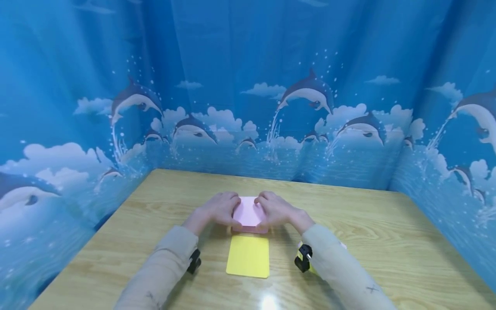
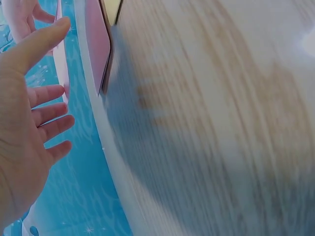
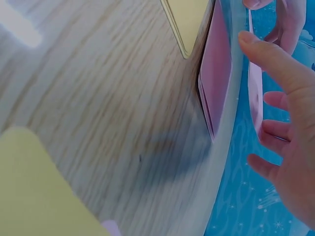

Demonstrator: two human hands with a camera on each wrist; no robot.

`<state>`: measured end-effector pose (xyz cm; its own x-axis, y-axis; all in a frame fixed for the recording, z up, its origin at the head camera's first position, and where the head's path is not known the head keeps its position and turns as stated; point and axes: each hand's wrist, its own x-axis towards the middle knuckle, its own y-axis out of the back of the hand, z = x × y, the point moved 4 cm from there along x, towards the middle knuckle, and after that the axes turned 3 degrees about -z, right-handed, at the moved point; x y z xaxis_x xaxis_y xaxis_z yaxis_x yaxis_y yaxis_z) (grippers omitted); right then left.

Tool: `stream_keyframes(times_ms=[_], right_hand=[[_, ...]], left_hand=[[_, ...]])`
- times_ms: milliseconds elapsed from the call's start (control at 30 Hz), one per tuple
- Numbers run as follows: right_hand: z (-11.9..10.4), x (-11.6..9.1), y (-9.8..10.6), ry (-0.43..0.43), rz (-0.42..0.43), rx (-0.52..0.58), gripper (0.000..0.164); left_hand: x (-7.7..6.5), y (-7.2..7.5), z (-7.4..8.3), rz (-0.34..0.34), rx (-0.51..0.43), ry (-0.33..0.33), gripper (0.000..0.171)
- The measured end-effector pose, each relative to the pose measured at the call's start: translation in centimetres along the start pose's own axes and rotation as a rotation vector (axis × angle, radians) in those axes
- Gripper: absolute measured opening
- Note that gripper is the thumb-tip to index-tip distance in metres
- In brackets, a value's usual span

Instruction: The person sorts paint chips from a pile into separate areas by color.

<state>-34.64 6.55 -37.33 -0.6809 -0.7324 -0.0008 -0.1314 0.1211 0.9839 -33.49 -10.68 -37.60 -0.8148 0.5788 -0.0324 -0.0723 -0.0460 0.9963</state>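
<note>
Both hands hold one pink card [image 1: 249,211] by its two sides, raised above the wooden table. My left hand [image 1: 222,210] grips its left edge, thumb at the near corner and fingers along the side. The opposite edge is in my right hand [image 1: 276,211], held the same way. In the left wrist view the card [image 2: 62,64] appears edge-on as a thin strip. Beneath it lie more pink cards [image 3: 215,73] in a low stack, partly covered by the held card in the head view. Right in front of that stack is a stack of yellow cards [image 1: 248,256].
Another yellow piece [image 3: 39,191] lies by the right forearm, with a bit of something purple [image 3: 112,228] at its edge. The table [image 1: 387,249] reaches a blue dolphin-print curtain [image 1: 240,86] at the back and sides.
</note>
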Motion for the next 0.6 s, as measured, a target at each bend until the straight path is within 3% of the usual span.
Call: stream_keyframes(times_ms=[267,600], right_hand=[[0.1,0.4,-0.6,-0.058,-0.053,0.02,0.075],[0.1,0.2,-1.9,-0.07,-0.102,0.013,0.076]], left_hand=[[0.4,-0.7,-0.2,-0.04,-0.006,0.023,0.08],[0.5,-1.7,0.0,-0.064,0.011,0.025,0.075]])
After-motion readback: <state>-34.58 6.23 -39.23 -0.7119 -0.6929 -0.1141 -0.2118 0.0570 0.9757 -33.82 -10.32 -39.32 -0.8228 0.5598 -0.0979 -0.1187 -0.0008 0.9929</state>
